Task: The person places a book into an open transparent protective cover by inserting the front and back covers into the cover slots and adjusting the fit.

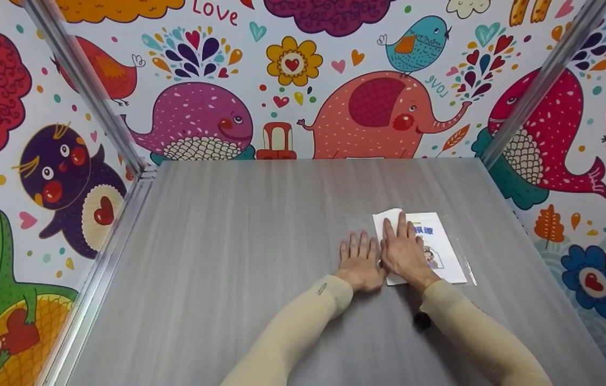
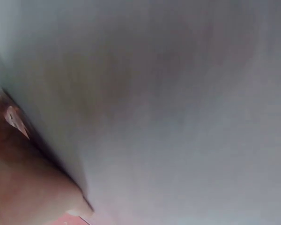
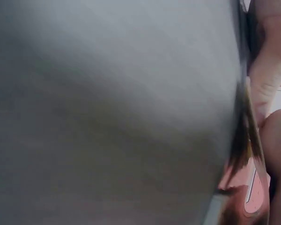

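Observation:
A white booklet (image 1: pixel 450 260) with blue lettering and a small cartoon figure lies on the grey table, right of centre. Clear plastic film (image 1: pixel 466 257) shows past its right edge, and faintly past its left. My right hand (image 1: pixel 403 256) rests flat on the left part of the booklet, fingers straight and pointing away from me. Just left of the booklet, my left hand (image 1: pixel 360 267) lies palm down with its fingers extended, thumb side close to the right hand. Only parts of the left hand (image 2: pixel 28 183) and right hand (image 3: pixel 276 56) enter the wrist views.
The grey wood-grain table (image 1: pixel 227 225) stretches away to the left and back. Metal frame rails (image 1: pixel 99 244) border its left side. Printed cartoon panels (image 1: pixel 292 123) stand behind and on both sides. A small black object (image 1: pixel 421 320) shows beneath the right wrist.

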`<state>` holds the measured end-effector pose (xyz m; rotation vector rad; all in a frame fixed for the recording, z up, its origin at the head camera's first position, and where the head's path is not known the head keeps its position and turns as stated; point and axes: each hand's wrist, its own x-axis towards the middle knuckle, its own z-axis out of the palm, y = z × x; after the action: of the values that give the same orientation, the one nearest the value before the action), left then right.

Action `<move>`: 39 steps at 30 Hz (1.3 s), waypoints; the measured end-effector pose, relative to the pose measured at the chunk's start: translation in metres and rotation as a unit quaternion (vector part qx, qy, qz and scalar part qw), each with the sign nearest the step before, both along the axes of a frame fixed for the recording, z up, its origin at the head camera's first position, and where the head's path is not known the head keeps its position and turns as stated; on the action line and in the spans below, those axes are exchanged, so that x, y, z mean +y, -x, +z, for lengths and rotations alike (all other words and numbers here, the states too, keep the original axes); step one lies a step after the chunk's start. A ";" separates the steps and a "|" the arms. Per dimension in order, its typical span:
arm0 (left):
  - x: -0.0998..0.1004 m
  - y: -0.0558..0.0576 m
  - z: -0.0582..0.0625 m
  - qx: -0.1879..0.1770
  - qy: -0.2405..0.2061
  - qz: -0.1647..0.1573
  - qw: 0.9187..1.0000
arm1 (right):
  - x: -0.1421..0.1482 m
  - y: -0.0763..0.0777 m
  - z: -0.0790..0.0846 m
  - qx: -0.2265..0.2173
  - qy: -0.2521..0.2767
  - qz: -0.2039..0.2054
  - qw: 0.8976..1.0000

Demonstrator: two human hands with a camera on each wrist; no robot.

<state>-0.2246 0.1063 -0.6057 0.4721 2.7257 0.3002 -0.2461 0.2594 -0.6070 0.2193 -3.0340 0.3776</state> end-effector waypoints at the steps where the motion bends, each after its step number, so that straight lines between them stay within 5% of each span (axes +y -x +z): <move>1: 0.000 0.000 0.000 0.000 0.000 0.001 1.000 | 0.003 0.001 0.000 0.005 0.015 0.009 1.000; 6: 0.003 0.004 -0.005 -0.007 0.003 0.002 1.000 | 0.032 0.015 -0.021 0.046 0.082 0.072 0.993; 9: 0.004 0.008 -0.011 -0.008 0.001 0.005 1.000 | 0.046 0.022 -0.036 0.070 0.072 0.092 0.991; 17: 0.001 0.005 -0.005 -0.003 0.013 -0.007 1.000 | 0.021 0.003 -0.002 0.045 0.015 0.029 0.998; 26: -0.002 0.004 0.001 -0.018 0.020 -0.013 1.000 | 0.014 0.005 -0.006 0.042 0.000 0.000 0.999; 32: -0.009 -0.008 0.018 -0.007 0.011 -0.021 1.000 | 0.015 0.003 -0.007 0.041 -0.015 0.008 0.999; 39: -0.006 -0.006 0.013 -0.012 0.008 -0.017 1.000 | 0.016 0.000 -0.002 0.012 -0.035 0.017 0.999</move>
<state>-0.2183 0.1005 -0.5924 0.5078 2.6913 0.2742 -0.2465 0.2753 -0.6090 0.2791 -3.0265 0.2701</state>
